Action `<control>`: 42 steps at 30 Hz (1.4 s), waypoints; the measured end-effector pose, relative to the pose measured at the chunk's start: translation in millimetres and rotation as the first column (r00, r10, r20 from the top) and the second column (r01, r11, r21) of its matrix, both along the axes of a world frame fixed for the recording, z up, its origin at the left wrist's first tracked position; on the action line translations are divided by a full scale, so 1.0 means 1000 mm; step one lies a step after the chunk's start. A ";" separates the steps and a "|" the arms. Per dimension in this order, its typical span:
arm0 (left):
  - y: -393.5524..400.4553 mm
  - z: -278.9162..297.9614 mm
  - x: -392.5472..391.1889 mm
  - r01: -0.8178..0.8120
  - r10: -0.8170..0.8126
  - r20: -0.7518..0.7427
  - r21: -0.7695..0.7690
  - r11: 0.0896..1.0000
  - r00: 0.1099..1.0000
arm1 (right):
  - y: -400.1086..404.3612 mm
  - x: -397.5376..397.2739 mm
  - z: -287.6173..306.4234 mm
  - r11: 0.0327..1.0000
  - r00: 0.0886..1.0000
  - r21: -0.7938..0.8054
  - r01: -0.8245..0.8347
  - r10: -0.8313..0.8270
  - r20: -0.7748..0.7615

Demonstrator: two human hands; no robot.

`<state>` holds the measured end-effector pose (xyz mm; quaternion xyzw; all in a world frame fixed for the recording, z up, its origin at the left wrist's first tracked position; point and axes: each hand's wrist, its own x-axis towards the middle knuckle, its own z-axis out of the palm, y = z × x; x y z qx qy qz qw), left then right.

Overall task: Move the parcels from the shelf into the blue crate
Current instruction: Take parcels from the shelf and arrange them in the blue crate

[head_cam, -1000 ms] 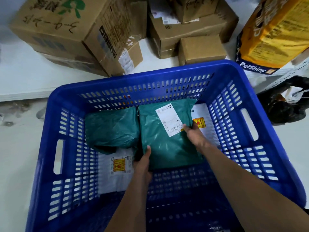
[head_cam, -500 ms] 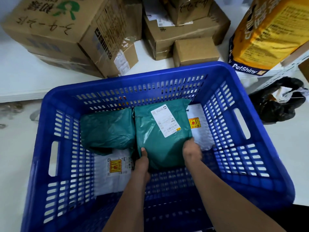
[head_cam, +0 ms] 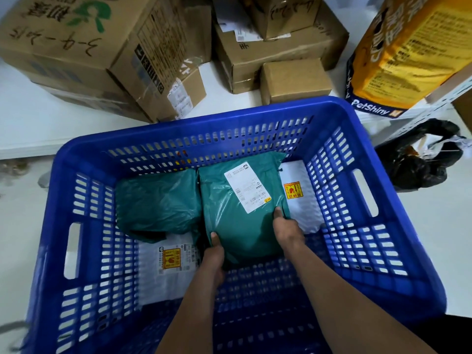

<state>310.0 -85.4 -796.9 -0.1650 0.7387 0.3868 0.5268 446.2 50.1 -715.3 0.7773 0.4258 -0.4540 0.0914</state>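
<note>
A blue slotted crate (head_cam: pixel 332 111) fills the middle of the view. Inside it lies a green plastic parcel with a white label (head_cam: pixel 240 226). My left hand (head_cam: pixel 214 254) grips its near left corner, thumb on top. My right hand (head_cam: pixel 287 228) grips its right edge, thumb on top and fingers tucked under. A second green parcel (head_cam: pixel 158 203) lies to its left. Two white parcels with yellow stickers lie underneath, one at the near left (head_cam: pixel 168 272) and one at the right (head_cam: pixel 301 198).
Beyond the crate, on a white shelf (head_cam: pixel 30 118), stand several cardboard boxes, among them a large one (head_cam: pixel 76 47) at the left and a small one (head_cam: pixel 293 80) near the crate's rim. A yellow PetShiny bag (head_cam: pixel 408 52) leans at the right above a black plastic bag (head_cam: pixel 419 159).
My right hand slid from the label area down to the parcel's right edge and now grips it. My left hand stayed at the near left corner. The view shifted slightly.
</note>
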 end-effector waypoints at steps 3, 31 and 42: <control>0.009 0.048 0.001 0.096 -0.096 0.025 -0.002 0.995 0.995 | 0.001 0.009 0.006 0.991 0.971 -0.091 0.095 -0.112 -0.210; 0.117 0.640 -0.060 0.449 -0.097 -0.849 0.174 0.876 0.519 | 0.073 -0.025 0.547 0.730 0.764 0.567 0.382 0.096 -0.638; 0.134 0.689 -0.036 0.491 -0.011 -0.751 0.420 0.763 0.660 | 0.078 -0.033 0.611 0.792 0.593 0.476 0.383 0.185 -0.784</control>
